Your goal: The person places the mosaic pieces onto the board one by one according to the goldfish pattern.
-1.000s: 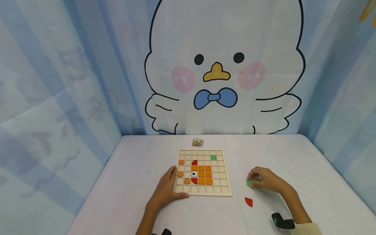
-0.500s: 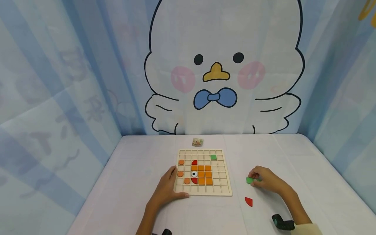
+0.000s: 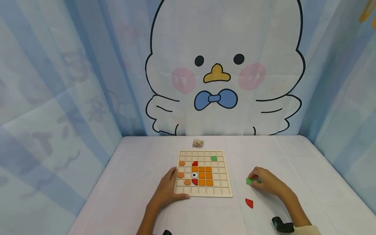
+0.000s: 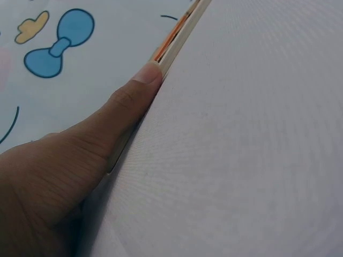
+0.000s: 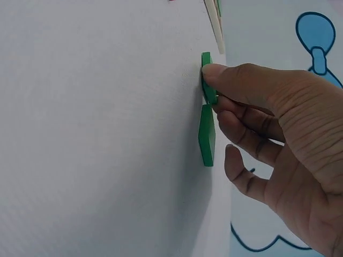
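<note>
In the head view, my left hand (image 3: 168,187) holds the near left corner of a wooden grid board (image 3: 222,186), with the thumb along its front edge and the fingers at its left side. To the right of the board, my right hand (image 3: 268,181) pinches a green square tile (image 3: 249,181) between thumb and fingers. The right wrist view has this tile close over the table, beside a second green piece (image 5: 207,136) that lies under the hand. Orange squares (image 3: 205,175), orange discs (image 3: 180,175), red quarter-rounds (image 3: 195,182), an eye disc (image 3: 195,175) and one green square (image 3: 213,158) sit on the board.
A loose red quarter-round (image 3: 249,203) lies on the white table (image 3: 217,215) in front of my right hand. Behind the board is a small patterned card (image 3: 198,143). A curtain (image 3: 217,120) with a cartoon bird stands at the table's back edge.
The right fingers shift slightly at the green tile, which is turned a little. The left hand and the board stay in place; the head view tilts marginally.
</note>
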`<state>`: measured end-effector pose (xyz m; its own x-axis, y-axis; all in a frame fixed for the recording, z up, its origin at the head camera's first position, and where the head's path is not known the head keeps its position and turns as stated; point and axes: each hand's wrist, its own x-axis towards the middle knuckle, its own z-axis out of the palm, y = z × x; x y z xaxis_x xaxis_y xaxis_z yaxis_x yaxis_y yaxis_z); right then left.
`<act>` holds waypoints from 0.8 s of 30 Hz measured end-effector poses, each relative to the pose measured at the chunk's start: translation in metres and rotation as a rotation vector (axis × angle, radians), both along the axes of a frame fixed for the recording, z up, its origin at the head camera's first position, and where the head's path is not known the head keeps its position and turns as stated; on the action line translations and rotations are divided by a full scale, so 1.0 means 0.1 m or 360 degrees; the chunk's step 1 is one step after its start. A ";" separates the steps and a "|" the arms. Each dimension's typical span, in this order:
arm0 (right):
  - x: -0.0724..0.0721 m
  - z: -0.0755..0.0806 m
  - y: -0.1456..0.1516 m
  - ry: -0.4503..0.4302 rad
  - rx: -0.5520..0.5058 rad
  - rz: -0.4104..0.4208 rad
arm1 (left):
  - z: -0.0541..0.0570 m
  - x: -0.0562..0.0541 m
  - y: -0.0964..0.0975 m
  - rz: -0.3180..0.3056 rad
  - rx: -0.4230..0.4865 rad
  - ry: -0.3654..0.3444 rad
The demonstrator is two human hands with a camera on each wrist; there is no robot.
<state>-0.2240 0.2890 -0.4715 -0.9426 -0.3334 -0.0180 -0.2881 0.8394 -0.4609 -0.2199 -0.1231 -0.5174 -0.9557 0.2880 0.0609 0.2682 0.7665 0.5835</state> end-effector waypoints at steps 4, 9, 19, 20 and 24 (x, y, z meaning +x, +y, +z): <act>0.00 0.02 -0.02 0.0054 0.0004 0.0017 | 0.00 0.00 0.00 0.0004 -0.0014 0.0010; -0.03 0.04 -0.07 0.0084 0.0014 0.0034 | 0.00 0.00 0.00 0.0008 -0.0009 0.0001; -0.19 -0.03 -0.20 0.0214 -0.0042 0.0109 | 0.00 0.00 0.01 0.0011 -0.0004 0.0001; -0.21 -0.03 -0.22 0.0222 -0.0050 0.0121 | 0.00 0.00 0.01 0.0010 -0.0010 -0.0003; -0.27 -0.04 -0.32 0.0206 -0.0065 0.0144 | 0.00 0.01 0.00 0.0008 -0.0009 -0.0003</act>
<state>-0.2512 0.2571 -0.4751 -0.9023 -0.4149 0.1169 -0.4208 0.7888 -0.4481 -0.2192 -0.1229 -0.5171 -0.9571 0.2838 0.0576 0.2635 0.7709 0.5799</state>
